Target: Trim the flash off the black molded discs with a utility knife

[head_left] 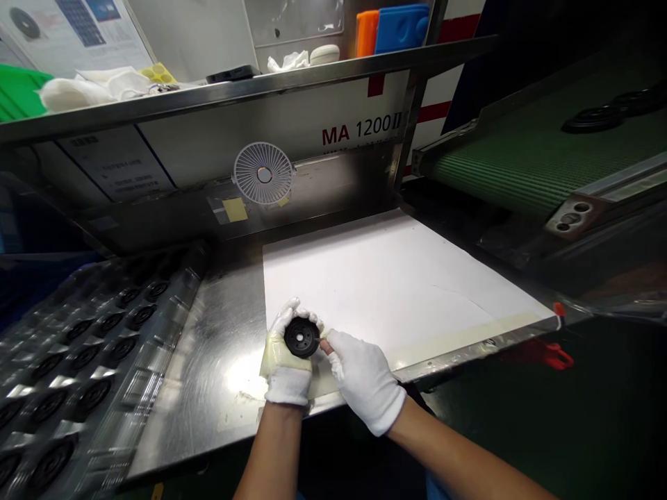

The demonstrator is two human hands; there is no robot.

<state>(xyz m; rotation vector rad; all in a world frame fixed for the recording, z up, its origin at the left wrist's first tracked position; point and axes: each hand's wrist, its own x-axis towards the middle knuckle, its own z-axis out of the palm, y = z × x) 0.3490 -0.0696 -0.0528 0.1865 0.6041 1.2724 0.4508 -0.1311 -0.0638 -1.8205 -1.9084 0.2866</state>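
Observation:
Both my hands wear white gloves and meet over the front edge of a steel table [208,347]. My left hand [284,361] cups a small round black plastic part [301,337] with a centre hole, fingers curled round its rim. My right hand [365,378] is closed, its thumb and forefinger touching the right edge of the same part. A white sheet [396,278] lies on the table just behind the hands.
A clear plastic tray [78,347] with several black round parts in pockets sits at the left. A green conveyor belt [531,153] at the right carries more black parts [594,119]. A white round grille [263,172] hangs on the back panel under a cluttered shelf [234,87].

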